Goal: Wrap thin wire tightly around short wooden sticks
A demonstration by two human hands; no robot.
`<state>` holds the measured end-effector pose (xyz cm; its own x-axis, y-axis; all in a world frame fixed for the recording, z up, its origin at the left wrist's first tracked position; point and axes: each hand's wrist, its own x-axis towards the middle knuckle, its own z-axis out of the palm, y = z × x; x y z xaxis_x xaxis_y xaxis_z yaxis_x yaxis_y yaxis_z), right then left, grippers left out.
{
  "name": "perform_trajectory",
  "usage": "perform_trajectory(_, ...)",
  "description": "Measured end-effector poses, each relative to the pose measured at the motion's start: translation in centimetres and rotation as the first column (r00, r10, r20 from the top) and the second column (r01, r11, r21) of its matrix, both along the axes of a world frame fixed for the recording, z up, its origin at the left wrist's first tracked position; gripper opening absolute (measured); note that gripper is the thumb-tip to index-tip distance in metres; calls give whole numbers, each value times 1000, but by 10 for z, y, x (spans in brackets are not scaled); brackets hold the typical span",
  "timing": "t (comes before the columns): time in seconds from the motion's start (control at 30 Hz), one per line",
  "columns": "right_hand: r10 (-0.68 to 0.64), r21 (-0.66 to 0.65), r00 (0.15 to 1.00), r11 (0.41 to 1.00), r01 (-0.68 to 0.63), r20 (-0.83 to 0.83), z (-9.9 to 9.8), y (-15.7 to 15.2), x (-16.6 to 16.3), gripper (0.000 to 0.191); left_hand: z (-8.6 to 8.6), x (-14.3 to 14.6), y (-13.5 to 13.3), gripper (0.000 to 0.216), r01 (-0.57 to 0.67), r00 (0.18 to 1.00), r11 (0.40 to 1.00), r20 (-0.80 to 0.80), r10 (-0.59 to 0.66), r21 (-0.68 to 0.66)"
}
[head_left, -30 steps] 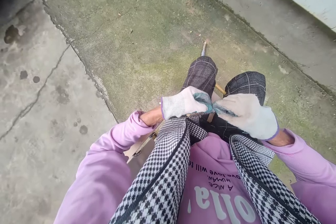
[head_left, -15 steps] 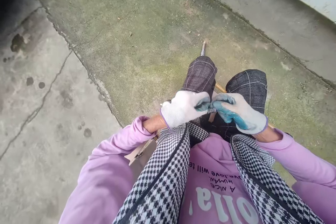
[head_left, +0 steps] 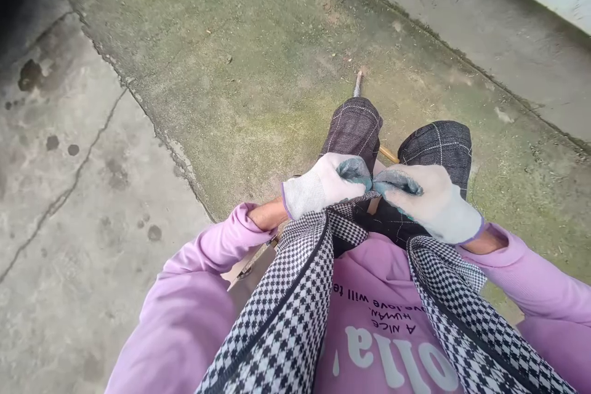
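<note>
Both hands wear white knit gloves with blue-green coated palms and purple cuffs. They meet fingertip to fingertip above my lap, in front of the knees. My left hand [head_left: 323, 184] is closed, thumb and fingers pinched together. My right hand [head_left: 429, 200] is closed in a similar pinch, its thumb against the forefinger. A small grey speckled edge [head_left: 372, 195] shows just under the touching fingertips; whether it is cloth or something else I cannot tell. Below the hands lie the houndstooth jacket [head_left: 295, 283], hanging unfastened, and dark checked trousers [head_left: 353, 126].
A yellowish rod [head_left: 388, 154] shows between the knees, and a pale stick-like tip [head_left: 358, 83] pokes out beyond the left knee. A light board-like edge [head_left: 252, 266] lies beneath the left forearm. Mossy concrete [head_left: 221, 92] meets a cracked grey slab [head_left: 92, 209] and a raised ledge [head_left: 521, 55].
My right hand has rolled over, so its white back now faces up and less of the blue-green palm shows. My left hand has tilted slightly upward. The fingertips still meet.
</note>
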<state>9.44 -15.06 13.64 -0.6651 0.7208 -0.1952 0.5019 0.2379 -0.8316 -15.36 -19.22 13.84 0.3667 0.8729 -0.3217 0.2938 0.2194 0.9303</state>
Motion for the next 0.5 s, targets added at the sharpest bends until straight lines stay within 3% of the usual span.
perform_trajectory(0.03, -71, -173, 996, 983, 61, -56, -1, 0, -2, 24, 0, 0, -2, 12, 41, 991, 991, -130, -24, 128)
perform_trajectory(0.1, -209, -460, 972, 878, 136, -111, -2, -1, -7, 31, 0, 0, -5, 14, 204, 914, 917, -403, -53, 342)
perform_trajectory(0.17, -294, -616, 950, 769, 170, -105, -3, -3, -11, 39, -3, 0, -5, 18, 387, 791, 817, -610, -56, 427)
perform_trajectory(0.23, -333, -662, 939, 723, 196, -85, -3, -3, -15, 41, -7, -1, -3, 22, 457, 706, 783, -708, -31, 422)
perform_trajectory(0.27, -339, -653, 938, 727, 210, -75, -3, -3, -16, 41, -9, -2, -2, 25, 439, 696, 800, -718, -13, 410)
perform_trajectory(0.33, -336, -575, 940, 782, 240, -65, -2, -1, -16, 37, -10, -4, -1, 33, 324, 750, 860, -661, 20, 394)
perform_trajectory(0.43, -279, -351, 957, 907, 233, -85, -3, 3, -9, 24, -4, -7, -2, 45, 86, 906, 923, -415, 85, 376)
perform_trajectory(0.5, -196, -200, 978, 963, 179, -66, -4, 5, -4, 14, 5, -7, -4, 44, -38, 958, 937, -254, 134, 349)
